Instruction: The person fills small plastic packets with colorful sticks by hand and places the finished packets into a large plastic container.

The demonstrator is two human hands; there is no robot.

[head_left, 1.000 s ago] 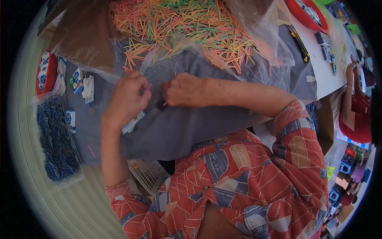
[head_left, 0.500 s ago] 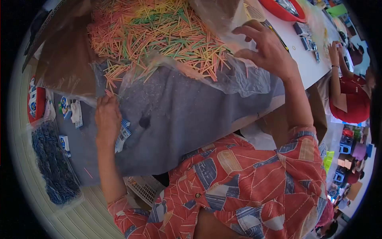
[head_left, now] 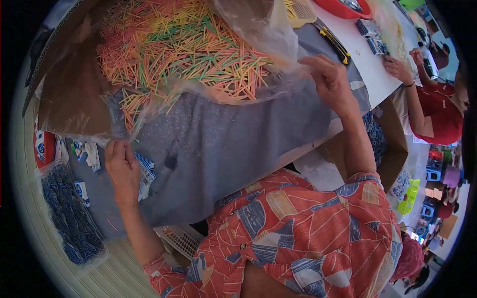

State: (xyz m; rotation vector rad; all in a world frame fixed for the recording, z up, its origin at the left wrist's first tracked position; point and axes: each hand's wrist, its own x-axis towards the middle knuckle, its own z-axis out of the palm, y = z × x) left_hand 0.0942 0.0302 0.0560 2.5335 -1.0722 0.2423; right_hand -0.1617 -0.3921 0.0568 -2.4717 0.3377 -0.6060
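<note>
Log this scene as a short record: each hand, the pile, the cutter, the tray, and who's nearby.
Left hand: at the near edge of the clear plastic; grip unclear
Right hand: at the plastic's right side, fingers curled
Pile: thin multicoloured sticks
Cutter: yellow and black, beyond the right hand
Tray: clear, holding dark blue strands
Nearby: another person in red

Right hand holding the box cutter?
No, the yellow-and-black box cutter lies apart from the right hand, whose fingertips are at the clear plastic sheet.
</note>
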